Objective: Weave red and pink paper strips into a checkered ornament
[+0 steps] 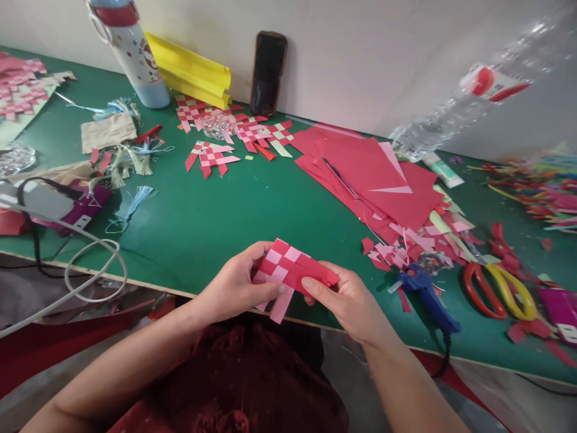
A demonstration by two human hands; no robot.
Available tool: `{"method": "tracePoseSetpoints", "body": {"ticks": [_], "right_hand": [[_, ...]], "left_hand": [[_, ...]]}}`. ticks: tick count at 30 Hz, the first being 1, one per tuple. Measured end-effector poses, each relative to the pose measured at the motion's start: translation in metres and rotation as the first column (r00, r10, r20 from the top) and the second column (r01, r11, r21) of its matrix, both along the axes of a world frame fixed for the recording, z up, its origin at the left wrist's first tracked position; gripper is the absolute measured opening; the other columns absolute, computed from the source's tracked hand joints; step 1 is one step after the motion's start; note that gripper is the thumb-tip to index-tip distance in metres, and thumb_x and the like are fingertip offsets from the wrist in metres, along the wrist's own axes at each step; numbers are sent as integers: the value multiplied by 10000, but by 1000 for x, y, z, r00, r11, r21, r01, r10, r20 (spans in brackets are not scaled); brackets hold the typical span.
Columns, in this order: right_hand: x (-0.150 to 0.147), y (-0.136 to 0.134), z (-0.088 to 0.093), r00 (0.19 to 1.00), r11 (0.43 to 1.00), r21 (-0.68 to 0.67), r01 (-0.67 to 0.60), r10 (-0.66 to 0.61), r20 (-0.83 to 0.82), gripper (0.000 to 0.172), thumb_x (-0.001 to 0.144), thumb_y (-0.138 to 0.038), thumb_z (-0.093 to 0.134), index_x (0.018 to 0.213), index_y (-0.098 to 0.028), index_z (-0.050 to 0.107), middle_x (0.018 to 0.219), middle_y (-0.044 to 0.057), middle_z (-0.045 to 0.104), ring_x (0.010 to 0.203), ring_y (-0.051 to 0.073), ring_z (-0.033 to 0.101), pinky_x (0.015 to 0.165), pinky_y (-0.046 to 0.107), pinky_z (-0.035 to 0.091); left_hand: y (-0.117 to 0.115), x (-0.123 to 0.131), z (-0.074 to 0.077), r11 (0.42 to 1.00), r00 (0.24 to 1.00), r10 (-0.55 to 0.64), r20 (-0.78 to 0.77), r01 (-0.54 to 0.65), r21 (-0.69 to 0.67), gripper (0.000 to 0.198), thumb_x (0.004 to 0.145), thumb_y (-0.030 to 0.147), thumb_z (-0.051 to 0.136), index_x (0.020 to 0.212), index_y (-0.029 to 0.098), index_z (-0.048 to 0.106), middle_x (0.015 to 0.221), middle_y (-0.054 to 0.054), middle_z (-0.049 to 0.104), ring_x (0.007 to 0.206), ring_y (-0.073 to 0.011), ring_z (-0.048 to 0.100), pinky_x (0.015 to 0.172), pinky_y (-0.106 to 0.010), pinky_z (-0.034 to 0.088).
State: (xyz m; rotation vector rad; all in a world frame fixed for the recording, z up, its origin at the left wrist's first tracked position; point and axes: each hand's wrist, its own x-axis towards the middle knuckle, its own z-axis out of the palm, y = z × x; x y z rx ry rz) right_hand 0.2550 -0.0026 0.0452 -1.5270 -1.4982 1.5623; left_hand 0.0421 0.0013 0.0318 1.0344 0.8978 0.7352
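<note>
1. Two hands on one paper weave (280, 255), held up over the near edge of the green table (216, 210). It's a red and pale pink check, small squares on the left, plain red strips on the right, pink tails hanging off the bottom.
2. Left hand (241, 279) grips the left side, thumb across the front.
3. Right hand (347, 300) pinches the red strip ends, thumb on top.
4. Other weaves (211, 156) lie further back, same flat check with spiky ends.
5. Off left, a tassel (136, 204): soft pale blue threads, fanned at one end.
6. Over right: smooth red sheets (360, 159) in a messy stack, blue plastic glue gun (426, 294), scissors (475, 300) with red and yellow loops, and a clear ribbed bottle (455, 108).
</note>
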Motion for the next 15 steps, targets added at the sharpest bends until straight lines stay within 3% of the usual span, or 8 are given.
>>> {"method": "tracePoseSetpoints", "body": {"ticks": [5,10,15], "right_hand": [[-2,3,4,994,993,-42,-114,114,0,310,856,-481,613,826,-173,612,660,-27,574,626,110,505,603,244,387],[-6,9,15,951,950,-140,-279,294,97,247,855,-412,592,777,-178,567,673,-34,546,605,99,451,552,234,332],[-9,23,22,906,919,-167,-358,385,176,212,835,-366,598,741,-187,534,658,-56,474,592,88,394,535,225,306]], "left_hand": [[4,-11,0,999,999,31,25,-32,31,429,817,275,714,1179,169,509,1010,-46,652,822,-121,625,739,-254,518],[16,-22,5,1000,997,-14,-71,15,11,510,776,267,734,1213,177,487,835,7,653,687,-96,595,623,-215,469],[23,-24,12,984,973,-157,-168,169,55,466,737,189,694,1168,170,520,748,43,624,629,-85,549,591,-210,428]]}}
